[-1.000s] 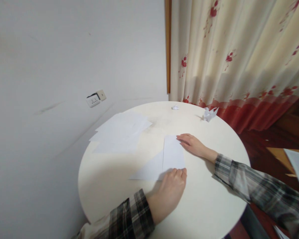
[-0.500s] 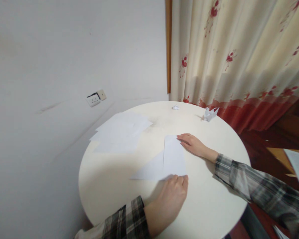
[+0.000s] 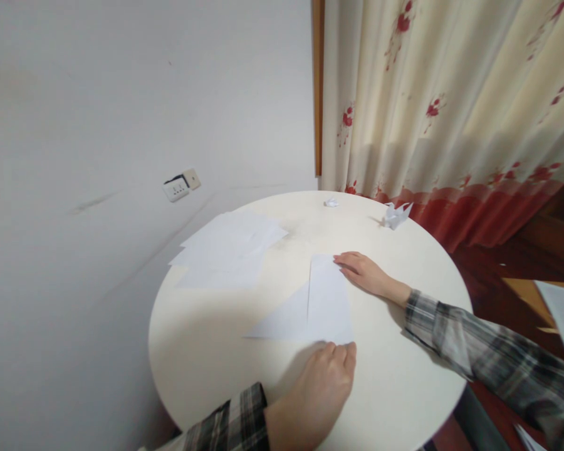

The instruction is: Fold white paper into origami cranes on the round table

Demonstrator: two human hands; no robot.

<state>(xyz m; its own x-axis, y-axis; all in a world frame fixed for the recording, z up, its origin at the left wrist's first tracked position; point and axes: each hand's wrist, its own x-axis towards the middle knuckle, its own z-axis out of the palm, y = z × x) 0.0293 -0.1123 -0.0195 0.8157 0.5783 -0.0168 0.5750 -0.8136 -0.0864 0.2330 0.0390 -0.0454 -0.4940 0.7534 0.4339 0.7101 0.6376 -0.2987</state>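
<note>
A folded sheet of white paper [image 3: 329, 297] lies on the round table, one flap upright along its right side and a triangular part pointing left. At its lower right corner is my left hand [image 3: 320, 391], closed, its curled fingers meeting the paper's near edge; the fingertips are hidden. My right hand [image 3: 364, 274] rests flat with fingers stretched out, their tips on the paper's upper right edge.
Loose white sheets [image 3: 225, 247] overlap on the table's [image 3: 207, 357] left. Towards the back stand a small folded paper piece [image 3: 331, 203] and a larger pointed one [image 3: 396, 216]. A wall [image 3: 98, 94] borders the left, a flowered curtain [image 3: 451, 144] the back right.
My left hand has slid slightly nearer to me, uncovering more of the paper's lower right corner. My right hand has stayed in place.
</note>
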